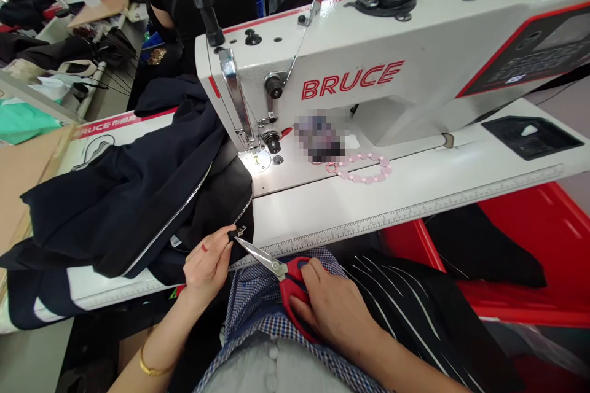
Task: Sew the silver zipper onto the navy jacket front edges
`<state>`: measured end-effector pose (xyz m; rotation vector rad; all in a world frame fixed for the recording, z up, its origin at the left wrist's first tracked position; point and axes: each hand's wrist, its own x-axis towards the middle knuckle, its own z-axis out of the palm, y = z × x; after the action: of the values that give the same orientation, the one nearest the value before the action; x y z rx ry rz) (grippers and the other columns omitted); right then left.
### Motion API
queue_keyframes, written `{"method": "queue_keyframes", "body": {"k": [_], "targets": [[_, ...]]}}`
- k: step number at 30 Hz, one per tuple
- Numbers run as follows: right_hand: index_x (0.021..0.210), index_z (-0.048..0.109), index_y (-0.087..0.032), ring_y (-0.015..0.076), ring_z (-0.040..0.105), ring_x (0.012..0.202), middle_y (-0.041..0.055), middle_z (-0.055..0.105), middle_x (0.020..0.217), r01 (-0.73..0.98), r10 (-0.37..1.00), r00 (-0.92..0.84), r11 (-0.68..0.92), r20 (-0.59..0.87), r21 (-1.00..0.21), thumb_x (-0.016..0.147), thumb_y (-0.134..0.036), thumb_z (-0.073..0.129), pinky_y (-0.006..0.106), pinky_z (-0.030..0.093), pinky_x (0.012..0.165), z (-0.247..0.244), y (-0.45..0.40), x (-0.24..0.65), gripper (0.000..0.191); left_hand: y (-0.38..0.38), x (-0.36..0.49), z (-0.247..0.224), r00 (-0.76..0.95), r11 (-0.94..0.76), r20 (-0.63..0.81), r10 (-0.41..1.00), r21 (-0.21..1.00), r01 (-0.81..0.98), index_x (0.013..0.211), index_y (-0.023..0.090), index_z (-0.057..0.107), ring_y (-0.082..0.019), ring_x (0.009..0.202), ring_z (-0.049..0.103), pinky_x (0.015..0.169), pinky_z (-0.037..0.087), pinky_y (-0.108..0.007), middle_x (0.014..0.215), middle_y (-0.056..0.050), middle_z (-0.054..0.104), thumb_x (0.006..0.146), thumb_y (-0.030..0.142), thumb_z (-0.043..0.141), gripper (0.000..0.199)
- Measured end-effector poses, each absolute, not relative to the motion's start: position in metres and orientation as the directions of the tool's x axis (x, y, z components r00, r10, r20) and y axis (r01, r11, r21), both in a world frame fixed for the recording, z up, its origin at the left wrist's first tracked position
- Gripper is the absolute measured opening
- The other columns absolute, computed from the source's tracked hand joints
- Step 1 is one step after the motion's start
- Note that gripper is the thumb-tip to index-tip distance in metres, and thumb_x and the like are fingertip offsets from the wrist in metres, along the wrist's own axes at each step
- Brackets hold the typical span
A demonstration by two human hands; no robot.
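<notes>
A dark garment [152, 178] lies bunched over the left part of the white surface [295, 209], reaching back to its far edge and draping over the near edge toward the near left corner. A row of silver zip teeth [177, 214] runs slantwise across it, and a second, shorter row ends close to the near edge, by a metal zip slider [241, 231]. The left grip [209, 262] is closed in a pinch on a small dark piece of the garment just beside that slider, at the near edge. The right grip [318, 298] is closed around the red handles of the scissors [278, 268], in front of the near edge; the blades look together or nearly so, their tips right by the left fingertips. Whether they touch the cloth, I cannot tell.

A white sewing machine [369, 43] stands along the surface, its needle end beside the garment. A ruler strip [359, 227] follows the near edge; behind it lies a pink bracelet [367, 180], and a black tray [544, 144] sits toward the right end. Below the near edge, at right, a red bin [530, 304] holds black cloth [493, 245]
</notes>
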<state>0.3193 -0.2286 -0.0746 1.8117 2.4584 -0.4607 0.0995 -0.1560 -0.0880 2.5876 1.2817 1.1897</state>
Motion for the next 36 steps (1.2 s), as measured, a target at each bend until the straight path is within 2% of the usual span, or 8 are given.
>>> {"method": "queue_keyframes", "body": {"k": [5, 9, 19, 27, 36], "targets": [[0.082, 0.044, -0.019, 0.0170, 0.057, 0.055, 0.0045, 0.057, 0.077, 0.953, 0.940, -0.282, 0.251, -0.194, -0.172, 0.081, -0.037, 0.049, 0.026, 0.031, 0.045, -0.073, -0.230, 0.319, 0.019, -0.156, 0.100, -0.087, 0.377, -0.665, 0.618, 0.690, 0.335, 0.668, 0.105, 0.016, 0.058, -0.017, 0.087, 0.064, 0.077, 0.052, -0.028, 0.098, -0.010, 0.067, 0.079, 0.002, 0.050, 0.030], [0.083, 0.045, -0.018, 0.0174, 0.057, 0.058, 0.0057, 0.057, 0.078, 0.945, 0.943, -0.287, 0.249, -0.170, -0.212, 0.080, -0.040, 0.047, 0.026, 0.031, 0.047, -0.075, -0.231, 0.321, 0.022, -0.155, 0.100, -0.087, 0.392, -0.685, 0.627, 0.673, 0.329, 0.650, 0.104, 0.014, 0.058, -0.018, 0.088, 0.064, 0.078, 0.052, -0.029, 0.097, -0.011, 0.067, 0.078, 0.000, 0.051, 0.031], [0.088, 0.046, -0.019, 0.0189, 0.061, 0.065, 0.0045, 0.058, 0.086, 0.907, 0.876, -0.355, 0.238, -0.327, -0.346, 0.084, -0.040, 0.043, 0.025, 0.024, 0.046, -0.071, -0.227, 0.333, 0.022, -0.151, 0.100, -0.091, 0.422, -0.735, 0.669, 0.612, 0.282, 0.617, 0.097, 0.009, 0.059, -0.019, 0.089, 0.063, 0.077, 0.053, -0.028, 0.096, -0.014, 0.066, 0.074, -0.004, 0.054, 0.028], [0.087, 0.047, -0.018, 0.0185, 0.060, 0.063, 0.0064, 0.058, 0.087, 0.940, 0.883, -0.317, 0.246, -0.345, -0.235, 0.086, -0.041, 0.042, 0.025, 0.026, 0.046, -0.070, -0.223, 0.329, 0.023, -0.151, 0.102, -0.090, 0.408, -0.710, 0.658, 0.632, 0.282, 0.645, 0.101, 0.012, 0.058, -0.017, 0.089, 0.063, 0.077, 0.053, -0.028, 0.095, -0.013, 0.066, 0.076, -0.003, 0.052, 0.029], [0.092, 0.049, -0.019, 0.0242, 0.059, 0.077, 0.0064, 0.057, 0.092, 0.900, 0.863, -0.331, 0.167, -0.381, -0.402, 0.085, -0.043, 0.041, 0.031, 0.036, 0.060, -0.061, -0.220, 0.339, 0.027, -0.151, 0.098, -0.094, 0.431, -0.739, 0.665, 0.610, 0.281, 0.612, 0.100, 0.014, 0.059, -0.018, 0.089, 0.064, 0.078, 0.054, -0.030, 0.098, -0.012, 0.066, 0.078, 0.002, 0.051, 0.026]]}}
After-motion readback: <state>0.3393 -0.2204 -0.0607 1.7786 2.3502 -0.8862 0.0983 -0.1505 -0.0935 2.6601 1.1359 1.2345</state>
